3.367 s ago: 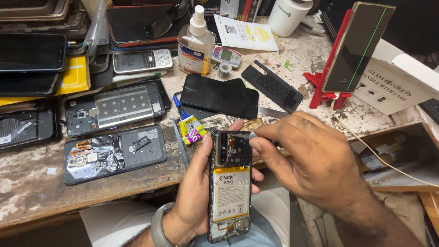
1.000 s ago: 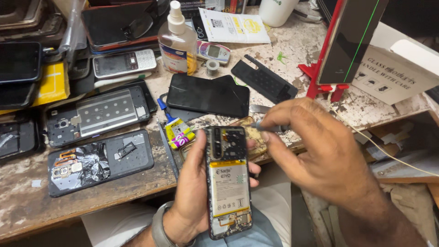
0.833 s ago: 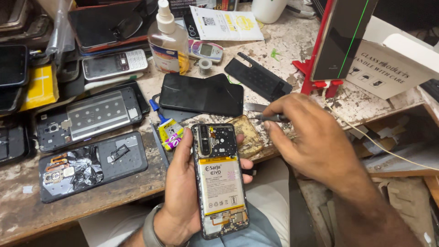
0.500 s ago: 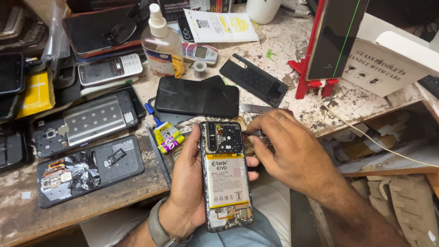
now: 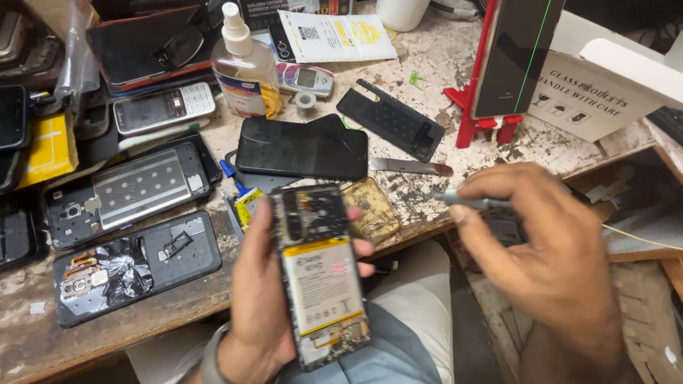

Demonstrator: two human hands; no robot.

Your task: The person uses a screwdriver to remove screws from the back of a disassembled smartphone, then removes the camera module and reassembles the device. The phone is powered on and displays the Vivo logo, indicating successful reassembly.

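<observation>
— Right hand (image 5: 541, 249) has pulled away from the opened phone (image 5: 320, 277) now; half a second ago its tool tip was at the top of the board.

— And the left hand (image 5: 260, 306)?

— Wrapped round the phone from behind, fingers curled over its edge, holding it upright over the lap, just off the workbench (image 5: 455, 153).

— The right?

— Pinched shut on a thin grey screwdriver (image 5: 466, 201), well right of the phone.

the tool (image 5: 469, 201) tip is blurred; the left hand (image 5: 260, 299) hides the opened phone's (image 5: 320, 274) underside.
</observation>
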